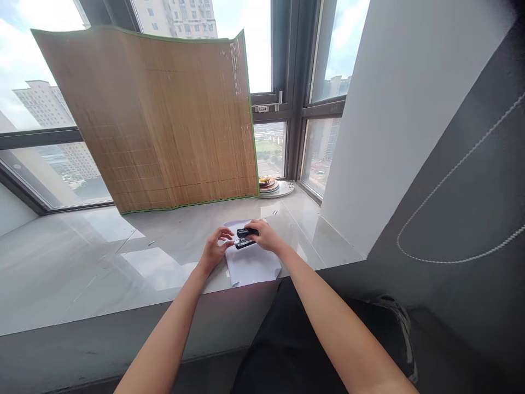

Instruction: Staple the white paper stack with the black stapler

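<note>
A small black stapler (243, 232) is held over white paper (252, 268) on the sill, its upper and lower arms spread apart. My right hand (264, 235) grips its rear end, fingers closed round it. At the stapler's front end is my left hand (215, 247), with thumb and fingers curled toward a small silvery bit between the arms. What the left fingertips pinch is too small to make out. The paper lies under both hands, its near corners curling up at the sill's edge.
The glossy tiled sill (164, 268) ends at a front edge close to me. A bamboo mat (172, 120) leans against the window. Stacked plates (269, 186) stand at its right. A beaded cord (451, 261) hangs at the right wall.
</note>
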`<state>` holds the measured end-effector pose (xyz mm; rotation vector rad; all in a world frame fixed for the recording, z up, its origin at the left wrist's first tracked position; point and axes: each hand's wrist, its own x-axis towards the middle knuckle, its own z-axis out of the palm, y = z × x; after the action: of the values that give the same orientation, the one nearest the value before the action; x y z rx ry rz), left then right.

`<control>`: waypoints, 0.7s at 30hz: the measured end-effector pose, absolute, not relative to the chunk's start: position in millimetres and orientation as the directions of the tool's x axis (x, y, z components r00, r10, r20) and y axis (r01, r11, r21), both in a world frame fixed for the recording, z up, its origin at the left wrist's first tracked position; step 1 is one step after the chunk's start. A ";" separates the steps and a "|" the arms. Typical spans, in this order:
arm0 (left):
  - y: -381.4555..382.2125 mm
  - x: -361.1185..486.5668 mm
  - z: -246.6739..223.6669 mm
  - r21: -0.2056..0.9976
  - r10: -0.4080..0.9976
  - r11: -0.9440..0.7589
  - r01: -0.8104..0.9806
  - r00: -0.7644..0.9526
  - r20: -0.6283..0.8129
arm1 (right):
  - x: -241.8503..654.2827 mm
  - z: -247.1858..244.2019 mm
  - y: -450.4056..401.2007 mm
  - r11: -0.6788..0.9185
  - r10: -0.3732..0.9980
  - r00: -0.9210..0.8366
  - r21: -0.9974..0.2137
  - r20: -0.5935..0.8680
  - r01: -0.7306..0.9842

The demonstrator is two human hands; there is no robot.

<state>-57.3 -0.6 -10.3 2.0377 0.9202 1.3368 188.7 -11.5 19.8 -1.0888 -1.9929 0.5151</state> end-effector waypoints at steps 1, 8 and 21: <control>1.0 -57.3 -11.0 0.733 0.774 -0.631 0.254 0.261 0.577 | 182.8 20.8 -12.8 0.571 0.821 -0.330 -0.652 0.466 0.499; 4.6 -60.8 -12.9 0.734 0.780 -0.625 0.265 0.248 0.574 | 161.4 27.1 -21.8 0.587 0.807 -0.324 -0.609 0.494 0.533; -0.9 -57.5 -4.2 0.694 0.821 -0.558 0.455 0.177 0.543 | 158.6 17.5 -17.4 0.449 0.891 -0.270 -0.622 0.365 0.641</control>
<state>-57.5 -0.9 -4.2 2.0858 1.2058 1.3377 158.6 -17.4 17.5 -1.2785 -2.0126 0.4647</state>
